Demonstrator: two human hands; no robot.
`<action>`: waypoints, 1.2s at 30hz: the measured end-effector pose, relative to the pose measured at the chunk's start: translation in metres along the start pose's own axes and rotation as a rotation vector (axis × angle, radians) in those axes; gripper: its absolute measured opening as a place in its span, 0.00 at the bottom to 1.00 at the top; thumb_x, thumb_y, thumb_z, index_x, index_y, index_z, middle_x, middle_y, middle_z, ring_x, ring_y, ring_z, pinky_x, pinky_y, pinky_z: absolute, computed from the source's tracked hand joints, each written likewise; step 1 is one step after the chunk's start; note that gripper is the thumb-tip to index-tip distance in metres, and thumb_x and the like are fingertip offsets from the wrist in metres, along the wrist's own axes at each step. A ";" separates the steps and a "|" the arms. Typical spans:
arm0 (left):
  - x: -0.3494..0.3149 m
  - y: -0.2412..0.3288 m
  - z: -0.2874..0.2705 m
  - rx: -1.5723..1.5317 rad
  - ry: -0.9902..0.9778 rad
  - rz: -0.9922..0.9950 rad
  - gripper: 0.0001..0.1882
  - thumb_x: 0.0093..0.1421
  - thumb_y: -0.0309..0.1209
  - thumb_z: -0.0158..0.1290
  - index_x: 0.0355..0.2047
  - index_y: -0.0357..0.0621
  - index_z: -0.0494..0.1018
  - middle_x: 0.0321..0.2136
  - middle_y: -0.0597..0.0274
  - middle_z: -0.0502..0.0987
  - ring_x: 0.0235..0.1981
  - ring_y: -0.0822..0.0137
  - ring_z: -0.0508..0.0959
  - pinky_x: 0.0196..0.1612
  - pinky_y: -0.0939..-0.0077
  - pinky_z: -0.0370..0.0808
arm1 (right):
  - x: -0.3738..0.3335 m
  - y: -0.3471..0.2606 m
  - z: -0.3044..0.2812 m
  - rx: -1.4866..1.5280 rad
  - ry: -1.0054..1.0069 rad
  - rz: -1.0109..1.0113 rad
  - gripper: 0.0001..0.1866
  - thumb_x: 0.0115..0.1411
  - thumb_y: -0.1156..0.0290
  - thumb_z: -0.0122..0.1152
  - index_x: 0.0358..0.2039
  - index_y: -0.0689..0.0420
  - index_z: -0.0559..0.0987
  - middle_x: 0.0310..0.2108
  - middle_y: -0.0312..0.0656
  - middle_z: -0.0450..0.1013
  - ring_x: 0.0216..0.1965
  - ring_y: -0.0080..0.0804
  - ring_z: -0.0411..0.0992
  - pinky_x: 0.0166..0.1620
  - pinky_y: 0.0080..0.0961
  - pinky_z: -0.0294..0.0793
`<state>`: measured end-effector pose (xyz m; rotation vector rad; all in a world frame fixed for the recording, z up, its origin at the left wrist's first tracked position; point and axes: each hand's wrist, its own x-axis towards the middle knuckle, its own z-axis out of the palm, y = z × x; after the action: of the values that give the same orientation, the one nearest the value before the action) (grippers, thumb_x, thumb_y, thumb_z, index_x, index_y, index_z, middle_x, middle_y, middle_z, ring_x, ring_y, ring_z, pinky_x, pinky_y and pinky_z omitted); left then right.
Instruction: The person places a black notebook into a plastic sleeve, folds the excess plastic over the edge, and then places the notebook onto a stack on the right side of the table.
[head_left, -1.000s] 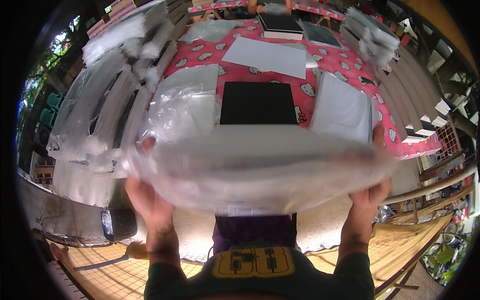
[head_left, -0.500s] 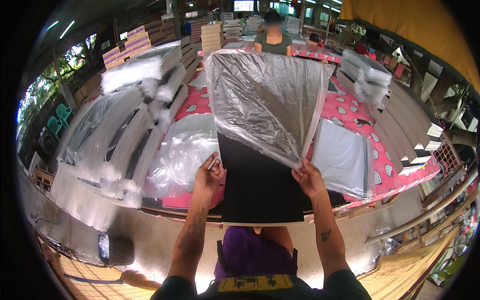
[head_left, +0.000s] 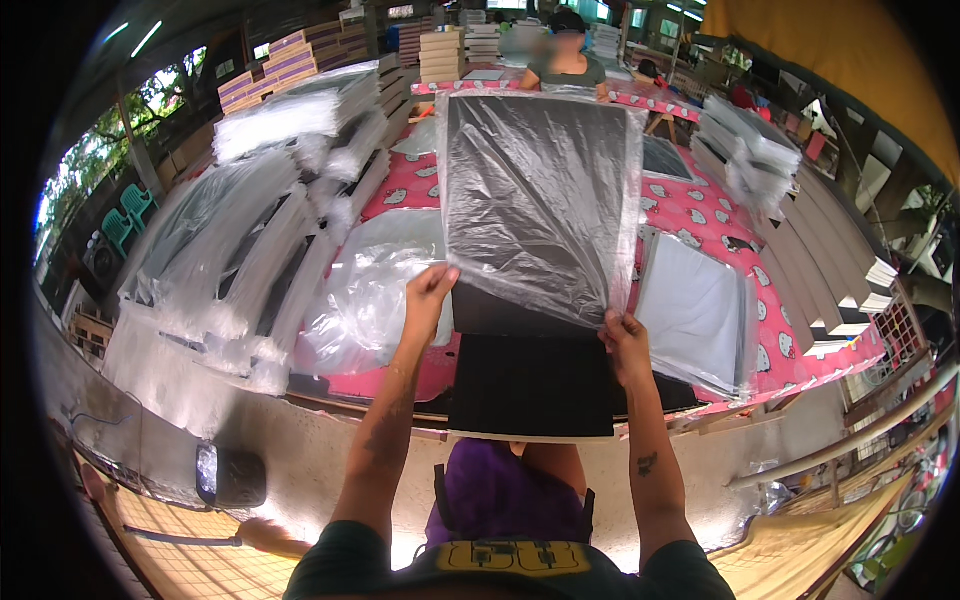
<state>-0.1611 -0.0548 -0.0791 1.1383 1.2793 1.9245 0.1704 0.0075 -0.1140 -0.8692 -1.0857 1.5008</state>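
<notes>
Head view: both hands are up in front, w/ a big black board [head_left: 530,385] between them. A clear plastic bag [head_left: 540,200] sits over the top part of the board; the bottom part of the board sticks out bare, down near the person's chest.

Left hand [head_left: 430,290] has its grip clenched on the bag's bottom left corner, fingers pinched on the plastic edge. Right hand [head_left: 625,345] has its grip clenched on the bag's bottom right corner, thumb on the front, right at the board's side edge.

The board is held upright, tilted a bit away from the person, above the near edge of the surface [head_left: 700,215], which has a pink cloth w/ little white shapes.

On the surface, left of the board, is a heap of crumpled clear bags [head_left: 365,295]. To the right lies a white flat board in plastic [head_left: 695,310]. Far left, tall piles of bagged boards [head_left: 260,220] lean in rows. Another person [head_left: 568,60] sits at the far end of the surface.
</notes>
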 end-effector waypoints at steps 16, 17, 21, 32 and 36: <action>-0.029 0.008 0.146 -0.384 -0.487 -0.480 0.14 0.60 0.22 0.45 0.46 0.29 0.68 0.38 0.51 0.76 0.33 0.61 0.80 0.39 0.73 0.79 | -0.054 -0.077 -0.096 0.106 0.453 -0.153 0.16 0.62 0.64 0.56 0.45 0.62 0.72 0.26 0.36 0.69 0.20 0.22 0.69 0.23 0.15 0.71; -0.035 0.005 0.171 -0.427 -0.542 -0.514 0.14 0.59 0.20 0.44 0.45 0.28 0.68 0.39 0.49 0.76 0.35 0.60 0.80 0.40 0.72 0.79 | -0.059 -0.080 -0.115 0.192 0.539 -0.202 0.16 0.61 0.67 0.56 0.45 0.64 0.71 0.28 0.38 0.71 0.22 0.25 0.71 0.26 0.17 0.76; -0.063 -0.039 0.252 -0.293 -0.571 -0.541 0.11 0.55 0.15 0.40 0.35 0.28 0.71 0.34 0.48 0.76 0.35 0.58 0.80 0.38 0.71 0.81 | -0.067 -0.068 -0.191 0.191 0.735 -0.302 0.12 0.61 0.76 0.52 0.43 0.71 0.70 0.33 0.47 0.71 0.32 0.34 0.76 0.38 0.26 0.82; -0.093 0.057 0.153 0.195 -0.539 -0.030 0.15 0.57 0.20 0.49 0.46 0.37 0.70 0.38 0.53 0.73 0.34 0.66 0.79 0.37 0.75 0.78 | -0.123 -0.035 -0.209 -0.533 0.911 -0.216 0.22 0.60 0.71 0.55 0.55 0.61 0.68 0.42 0.47 0.70 0.41 0.35 0.72 0.42 0.27 0.76; -0.051 0.037 -0.001 0.942 -0.093 0.434 0.20 0.51 0.23 0.56 0.46 0.41 0.71 0.39 0.45 0.74 0.40 0.46 0.74 0.45 0.60 0.72 | -0.132 -0.051 -0.145 -0.751 0.836 -0.341 0.21 0.60 0.68 0.57 0.54 0.55 0.70 0.46 0.44 0.67 0.43 0.28 0.67 0.42 0.23 0.71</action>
<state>-0.1370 -0.1111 -0.0632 2.0632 2.1021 1.4758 0.3472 -0.0920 -0.1155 -1.5415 -1.0543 0.3122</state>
